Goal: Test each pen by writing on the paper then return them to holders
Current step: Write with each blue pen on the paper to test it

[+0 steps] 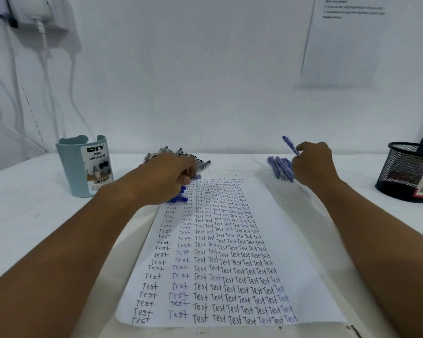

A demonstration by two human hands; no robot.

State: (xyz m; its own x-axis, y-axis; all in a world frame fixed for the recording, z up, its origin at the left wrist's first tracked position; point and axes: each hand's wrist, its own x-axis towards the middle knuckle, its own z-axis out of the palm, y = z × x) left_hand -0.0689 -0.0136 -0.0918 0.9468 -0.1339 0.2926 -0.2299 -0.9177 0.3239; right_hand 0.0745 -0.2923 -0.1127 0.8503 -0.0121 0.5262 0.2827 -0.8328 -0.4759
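Left hand (167, 178) gripping blue pens (181, 191), right hand (311, 162) pinching one — paper (230, 252) between

Two bare forearms, no sleeves, left hand (167, 178) and right hand (313, 162) ungloved.

A matt white paper sheet (230, 252) lies on a smooth white table (34, 203). Black wire-mesh metal holder (405, 172); matt blue plastic organizer (76, 167).

Bare table (340, 215) lay open between the paper (230, 240) and the black mesh holder (408, 172) at far right. The blue organizer (83, 167) blocked the left rear, and pen piles (black (200, 162), blue (280, 167)) crowded the paper's far edge.
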